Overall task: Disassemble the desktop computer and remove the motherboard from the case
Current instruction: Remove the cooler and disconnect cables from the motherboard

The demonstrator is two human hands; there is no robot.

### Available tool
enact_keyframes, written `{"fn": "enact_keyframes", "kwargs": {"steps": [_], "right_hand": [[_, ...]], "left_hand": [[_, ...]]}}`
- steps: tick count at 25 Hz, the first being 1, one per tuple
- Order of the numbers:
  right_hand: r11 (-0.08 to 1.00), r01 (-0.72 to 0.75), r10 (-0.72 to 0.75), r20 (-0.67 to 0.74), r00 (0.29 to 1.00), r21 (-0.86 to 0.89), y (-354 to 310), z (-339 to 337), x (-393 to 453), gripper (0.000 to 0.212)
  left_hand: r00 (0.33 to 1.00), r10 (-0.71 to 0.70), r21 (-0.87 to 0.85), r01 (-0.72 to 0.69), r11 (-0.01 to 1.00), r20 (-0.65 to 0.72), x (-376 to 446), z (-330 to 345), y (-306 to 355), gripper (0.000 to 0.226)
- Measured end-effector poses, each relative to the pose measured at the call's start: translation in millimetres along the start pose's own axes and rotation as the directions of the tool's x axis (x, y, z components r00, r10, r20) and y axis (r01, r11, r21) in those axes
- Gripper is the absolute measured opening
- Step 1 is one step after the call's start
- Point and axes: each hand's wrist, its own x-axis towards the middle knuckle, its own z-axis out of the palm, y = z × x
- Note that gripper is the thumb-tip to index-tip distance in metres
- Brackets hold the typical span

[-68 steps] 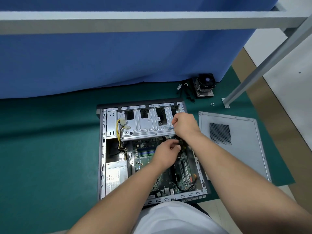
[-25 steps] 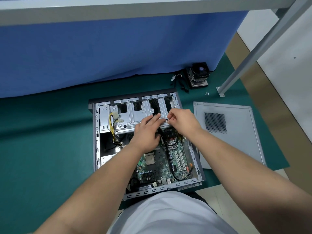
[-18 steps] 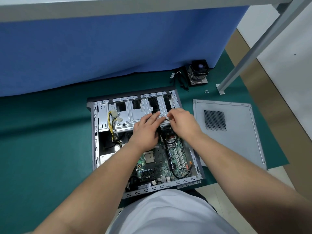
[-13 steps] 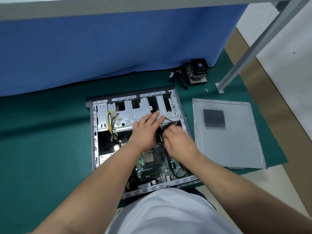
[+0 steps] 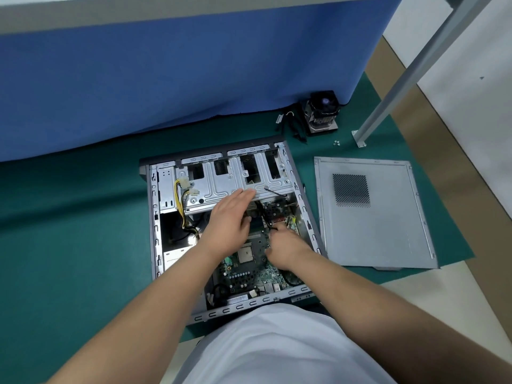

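Observation:
The open computer case (image 5: pixel 155 217) lies flat on the green mat. Its green motherboard (image 5: pixel 249 273) sits inside, with a bare CPU socket (image 5: pixel 245 255) near the middle. A silver drive cage (image 5: pixel 221 187) spans the far end. My left hand (image 5: pixel 227 223) lies with straight fingers on the cage's near edge. My right hand (image 5: pixel 285 245) reaches down onto the board and pinches a black cable (image 5: pixel 261 212) that runs up toward the cage. Its fingertips are hidden behind the knuckles.
The removed side panel (image 5: pixel 371 214) lies to the right of the case. A CPU cooler with fan (image 5: pixel 322 112) and loose black cables (image 5: pixel 291 126) sit at the back by the blue curtain. Small screws (image 5: pixel 336 142) lie beside a metal frame leg (image 5: pixel 360 137).
My right hand has moved from the drive cage's edge down toward me onto the motherboard, taking the black cable. My left hand has stayed on the cage.

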Motion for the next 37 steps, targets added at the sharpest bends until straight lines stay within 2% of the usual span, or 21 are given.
{"fn": "enact_keyframes", "kwargs": {"steps": [3,5,8,10,14,17,19,21,23,26,28,30,33,37], "right_hand": [[0.996,0.091,-0.09,-0.047,0.995,0.024,-8,-2,-10,0.05],[0.988,0.156,-0.155,-0.088,0.984,0.008,-14,-5,-19,0.05],[0.967,0.252,-0.256,-0.145,0.956,-0.046,-17,-11,-30,0.051],[0.948,0.294,-0.312,-0.186,0.932,-0.12,-18,-15,-36,0.048],[0.892,0.333,-0.412,-0.247,0.877,-0.306,-20,-15,-42,0.047],[0.855,0.351,-0.467,-0.271,0.842,-0.382,-20,-18,-42,0.049],[0.846,0.375,-0.49,-0.273,0.828,-0.38,-16,-23,-40,0.046],[0.845,0.444,-0.52,-0.268,0.811,-0.297,-9,-28,-41,0.039],[0.861,0.498,-0.501,-0.34,0.796,-0.102,-2,-33,-42,0.029],[0.866,0.426,-0.261,-0.491,0.831,0.262,-3,-44,-35,0.021],[0.809,0.343,-0.116,-0.441,0.89,0.477,-12,-54,-25,0.025],[0.73,0.286,-0.055,-0.364,0.93,0.621,-21,-63,-14,0.021],[0.665,0.247,0.018,-0.346,0.938,0.705,-28,-69,-1,0.011],[0.678,0.239,0.09,-0.401,0.912,0.695,-31,-81,8,0.007]], "left_hand": [[0.991,0.047,-0.046,-0.054,0.997,-0.129,-11,0,1,0.044],[0.987,0.015,-0.121,-0.035,0.992,-0.16,-14,-1,5,0.036],[0.967,-0.238,-0.412,0.181,0.893,-0.092,-3,-6,18,0.028],[0.947,-0.32,-0.489,0.286,0.824,0.014,11,-11,27,0.028],[0.95,-0.274,-0.29,0.307,0.907,0.149,35,-16,49,0.037],[0.953,-0.265,-0.222,0.293,0.93,0.148,48,-20,55,0.035],[0.96,-0.248,-0.18,0.268,0.946,0.126,51,-25,52,0.025],[0.964,-0.241,-0.188,0.259,0.947,0.114,52,-33,46,0.012],[0.962,-0.251,-0.261,0.27,0.927,0.104,54,-43,40,0.004],[0.954,-0.272,-0.383,0.3,0.874,0.125,63,-56,33,0.008],[0.956,-0.268,-0.394,0.292,0.872,0.116,70,-62,33,0.013],[0.955,-0.276,-0.433,0.294,0.852,0.106,78,-66,36,0.013],[0.944,-0.315,-0.49,0.319,0.811,0.095,85,-69,36,0.014],[0.927,-0.368,-0.611,0.331,0.719,0.068,86,-64,27,0.018]]}}
